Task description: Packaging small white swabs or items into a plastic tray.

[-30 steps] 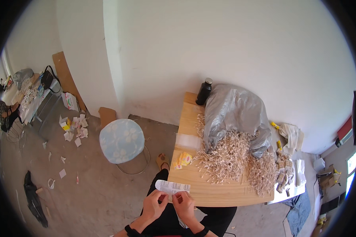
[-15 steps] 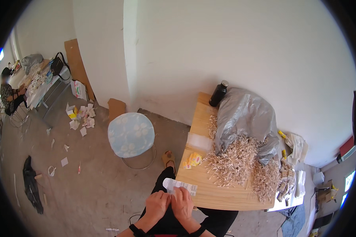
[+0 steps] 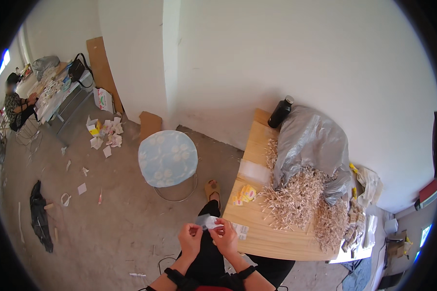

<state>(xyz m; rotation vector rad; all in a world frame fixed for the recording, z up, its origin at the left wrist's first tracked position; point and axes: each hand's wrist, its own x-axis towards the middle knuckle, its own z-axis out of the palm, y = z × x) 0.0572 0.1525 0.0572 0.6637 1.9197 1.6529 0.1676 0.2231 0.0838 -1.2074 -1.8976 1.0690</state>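
Note:
Over my lap, beside the table's near left corner, both hands hold up a small clear plastic bag [image 3: 202, 221] with a white part on its right side. My left hand [image 3: 190, 241] pinches its left side between thumb and fingertips. The right side is in the closed fingertips of my right hand [image 3: 225, 237]. What the bag contains, if anything, is too small to make out. A white printed sheet [image 3: 241, 231] lies on the table edge just right of my right hand, partly hidden by it.
The wooden table [image 3: 272, 246] bears a heap of short thin sticks [image 3: 296, 203], a grey plastic bag [image 3: 310, 140], a black bottle [image 3: 280, 112] and small yellow packets [image 3: 247, 193]. A blue stool [image 3: 168, 158] stands left. A person [image 3: 18, 104] sits at another table, far left.
My hands have moved apart and now stretch the clear bag between them. The printed sheet, earlier at my fingers, lies on the table edge. The whole view has shifted slightly.

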